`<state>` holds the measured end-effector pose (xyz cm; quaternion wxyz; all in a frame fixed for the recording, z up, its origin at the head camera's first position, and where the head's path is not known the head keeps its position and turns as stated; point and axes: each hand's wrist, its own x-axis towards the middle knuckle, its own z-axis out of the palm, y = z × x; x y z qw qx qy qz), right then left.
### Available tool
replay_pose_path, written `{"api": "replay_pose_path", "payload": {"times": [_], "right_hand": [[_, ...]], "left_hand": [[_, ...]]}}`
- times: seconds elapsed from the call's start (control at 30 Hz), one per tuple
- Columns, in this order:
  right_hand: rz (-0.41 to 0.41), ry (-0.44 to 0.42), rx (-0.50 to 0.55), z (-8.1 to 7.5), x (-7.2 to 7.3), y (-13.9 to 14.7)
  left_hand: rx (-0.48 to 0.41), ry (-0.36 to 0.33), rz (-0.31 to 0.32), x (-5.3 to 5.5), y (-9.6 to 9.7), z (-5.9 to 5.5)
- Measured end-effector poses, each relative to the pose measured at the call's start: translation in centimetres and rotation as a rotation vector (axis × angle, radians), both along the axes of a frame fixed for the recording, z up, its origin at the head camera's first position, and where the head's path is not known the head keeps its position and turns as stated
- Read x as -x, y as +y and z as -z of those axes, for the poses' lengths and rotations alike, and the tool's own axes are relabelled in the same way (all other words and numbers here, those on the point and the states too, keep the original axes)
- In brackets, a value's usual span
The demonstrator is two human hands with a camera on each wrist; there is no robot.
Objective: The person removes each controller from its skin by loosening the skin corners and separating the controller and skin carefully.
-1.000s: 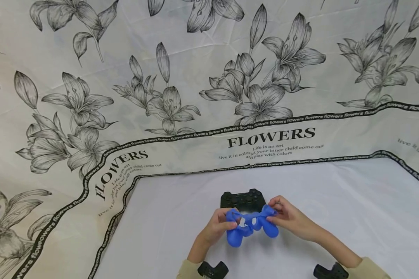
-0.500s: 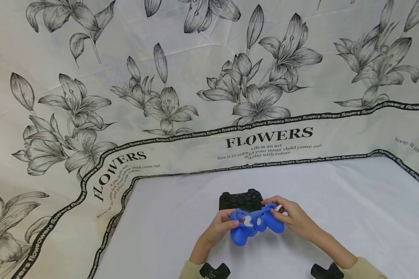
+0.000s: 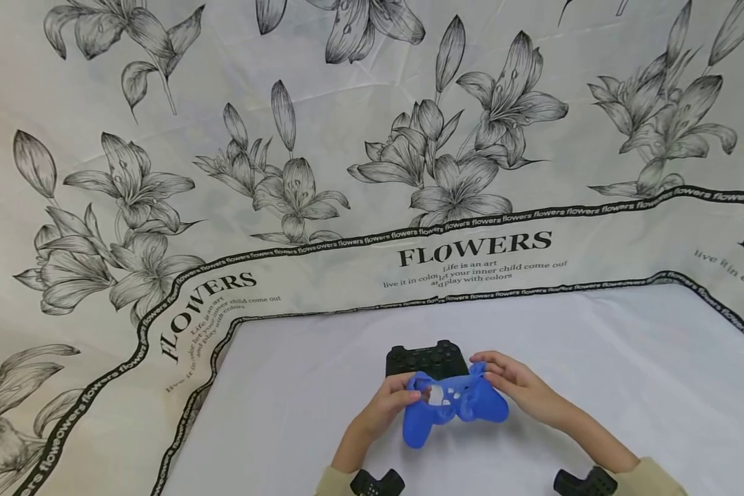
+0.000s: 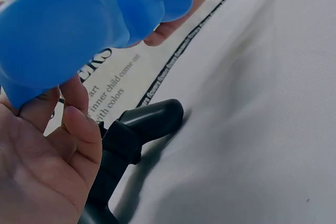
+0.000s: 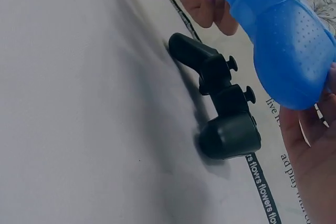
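Between my two hands a blue silicone controller cover (image 3: 485, 402) is held up, its cut-out holes showing in the head view. My left hand (image 3: 381, 406) pinches its left side, thumb in front. The right hand (image 3: 521, 389) pinches the upper right corner of the cover. In the left wrist view the cover's smooth grip (image 4: 52, 35) hides part of the fingers; the right wrist view shows a dotted grip (image 5: 299, 45) beside the right fingers. Just behind the cover, a black game controller (image 3: 430, 359) lies on the white table, its lower part hidden by the cover.
White cloth covers the table (image 3: 285, 399). Behind it hangs a curtain (image 3: 322, 275) printed with lilies and the word FLOWERS. Black wrist mounts (image 3: 378, 482) sit by both beige sleeves.
The blue cover has spread from a bunched shape and tilted so its front holes face me more. Both hands keep hold of it. The black controller stays on the table.
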<state>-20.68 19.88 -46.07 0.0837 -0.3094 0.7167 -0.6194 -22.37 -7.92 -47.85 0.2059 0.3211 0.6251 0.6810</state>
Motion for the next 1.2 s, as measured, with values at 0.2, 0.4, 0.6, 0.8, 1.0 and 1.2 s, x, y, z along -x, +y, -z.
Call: {"api": "replay_pose_path", "payload": {"times": [0.2,0.4,0.6,0.8,1.0,1.2], "right_hand": [[-0.233,-0.095,0.103,-0.1,0.4,0.9],[-0.313,-0.137,0.058,-0.9,0.7,1.0],[-0.349,-0.127,0.014,-1.4,1.1,0.5],[-0.276,-0.080,-0.021,-1.2,1.1,1.1],[-0.157,-0.108,-0.049,-1.0,0.9,1.4],[-0.034,-0.122,-0.102,-1.2,0.8,1.3]], "left_hand": [[-0.022,0.013,0.010,0.0,0.1,-0.3],[-0.055,0.017,0.031,0.2,-0.1,-0.4],[-0.057,0.010,0.012,0.3,0.1,-0.9],[0.013,-0.017,0.003,0.4,0.1,-1.1],[0.211,-0.091,-0.065,0.2,0.0,-1.4],[0.267,-0.107,-0.073,-0.1,0.1,-2.1]]}}
